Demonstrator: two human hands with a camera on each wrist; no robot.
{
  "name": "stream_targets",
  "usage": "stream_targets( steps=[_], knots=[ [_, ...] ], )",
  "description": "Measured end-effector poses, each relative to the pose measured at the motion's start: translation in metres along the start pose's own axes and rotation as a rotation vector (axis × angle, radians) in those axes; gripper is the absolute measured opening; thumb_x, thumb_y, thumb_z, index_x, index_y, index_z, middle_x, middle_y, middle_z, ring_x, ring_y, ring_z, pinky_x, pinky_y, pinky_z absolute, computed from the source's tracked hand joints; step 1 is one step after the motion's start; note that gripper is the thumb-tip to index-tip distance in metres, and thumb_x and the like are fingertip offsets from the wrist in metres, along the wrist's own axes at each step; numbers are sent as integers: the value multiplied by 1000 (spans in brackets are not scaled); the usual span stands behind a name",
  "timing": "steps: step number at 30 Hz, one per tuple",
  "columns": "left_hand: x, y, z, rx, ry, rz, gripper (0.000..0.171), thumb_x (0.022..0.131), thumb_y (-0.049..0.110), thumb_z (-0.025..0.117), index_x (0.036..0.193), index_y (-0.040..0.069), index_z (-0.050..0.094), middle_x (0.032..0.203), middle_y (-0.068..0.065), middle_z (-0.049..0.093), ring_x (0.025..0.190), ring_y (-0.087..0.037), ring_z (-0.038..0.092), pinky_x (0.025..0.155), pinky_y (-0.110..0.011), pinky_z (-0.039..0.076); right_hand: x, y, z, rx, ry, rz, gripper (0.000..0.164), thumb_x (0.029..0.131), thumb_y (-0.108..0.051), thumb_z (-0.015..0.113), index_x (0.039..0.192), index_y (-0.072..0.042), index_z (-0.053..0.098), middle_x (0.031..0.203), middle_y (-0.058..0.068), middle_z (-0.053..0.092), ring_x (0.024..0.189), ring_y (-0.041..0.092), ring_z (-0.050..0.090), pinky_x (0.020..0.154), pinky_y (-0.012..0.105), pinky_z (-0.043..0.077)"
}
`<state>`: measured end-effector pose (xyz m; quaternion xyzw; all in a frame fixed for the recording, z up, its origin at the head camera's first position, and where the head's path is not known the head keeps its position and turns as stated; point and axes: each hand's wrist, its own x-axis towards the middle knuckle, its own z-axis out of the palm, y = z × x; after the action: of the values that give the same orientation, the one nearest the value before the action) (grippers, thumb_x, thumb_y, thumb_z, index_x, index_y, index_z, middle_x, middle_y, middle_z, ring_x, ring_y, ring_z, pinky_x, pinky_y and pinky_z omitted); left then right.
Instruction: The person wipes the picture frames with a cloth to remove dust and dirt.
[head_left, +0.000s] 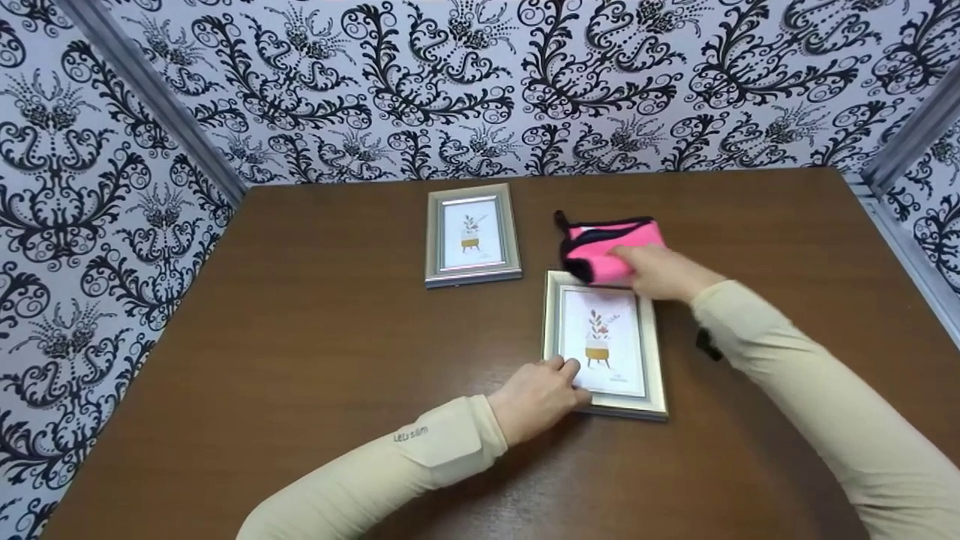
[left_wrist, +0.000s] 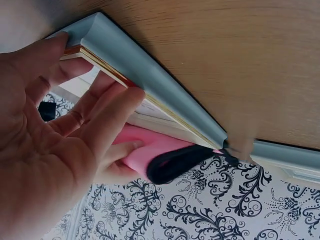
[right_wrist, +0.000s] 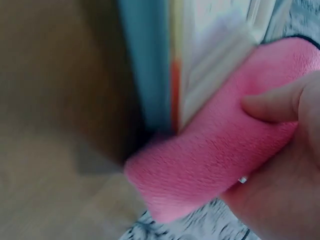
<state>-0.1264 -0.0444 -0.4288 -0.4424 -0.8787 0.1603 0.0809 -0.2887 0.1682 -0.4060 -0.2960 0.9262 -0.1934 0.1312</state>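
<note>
A frame lies toward the far middle of a brown table, its print showing a leafy sprig in a legged pot. Black scrollwork patterns the white far wall and left wall, with a gray left post and right post at the corners.

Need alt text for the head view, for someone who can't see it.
A person's right hand holds a pink cloth with black edging at the far edge of a picture frame, while the left hand grips its near-left corner. A second frame lies farther back, to the left, on the brown table.
</note>
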Motion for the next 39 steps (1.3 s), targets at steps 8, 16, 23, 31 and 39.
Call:
stream_targets(
  steps=[8,16,23,31,39],
  knots=[
    [1,0,0,35,-17,5,20,93,17,60,101,33,70,93,1,59,77,-12,57,51,-22,49,-12,1,-11,-69,20,88,32,77,7,53,108,14,54,93,27,61,84,38,57,79,53,47],
    [2,2,2,84,-5,-9,20,92,21,61,101,38,69,93,5,59,76,-9,57,47,-20,47,-1,-52,41,-484,188,-16,38,79,6,65,114,15,53,72,20,58,59,30,59,49,38,52],
    [4,1,-2,88,-29,-12,20,93,25,61,106,39,68,96,6,61,76,-10,58,47,-21,46,5,-64,56,-512,272,-276,44,82,2,67,123,6,53,108,24,64,94,36,64,73,47,54],
    [7,3,-2,101,-28,-29,20,91,23,62,103,37,68,92,5,61,73,-10,57,46,-22,46,-12,-45,41,-379,102,-343,49,87,7,61,134,-2,54,132,18,56,123,35,51,101,52,39],
    [10,6,0,108,-14,-29,18,91,22,62,100,36,70,87,4,60,66,-10,55,45,-22,45,-37,-39,40,-697,197,-183,27,88,1,61,115,2,61,99,20,65,86,36,62,64,46,52]
  ],
)
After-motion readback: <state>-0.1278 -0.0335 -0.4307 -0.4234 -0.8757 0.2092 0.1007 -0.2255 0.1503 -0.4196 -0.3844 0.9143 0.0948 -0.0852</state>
